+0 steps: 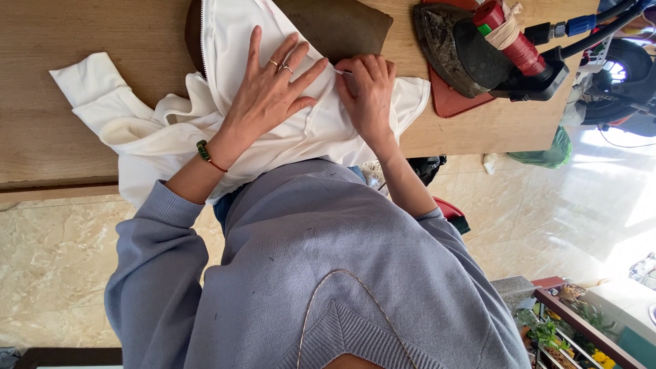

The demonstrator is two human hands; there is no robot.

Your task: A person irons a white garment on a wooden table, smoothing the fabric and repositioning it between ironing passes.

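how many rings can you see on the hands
2, both on the left hand, which lies flat on the white garment: one on each of two neighbouring fingers. The right hand shows none, though its curled fingers pinching the fabric may hide some.

My wooden desk (pixel 61 27) carries it all: the white zippered garment (pixel 287 130) spreads across its middle and spills over the near edge. A brown pressing pad (pixel 342 24) sits under the cloth toward the far edge. Off to the right end, the iron (pixel 465 51) rests on its red mat (pixel 451 101).
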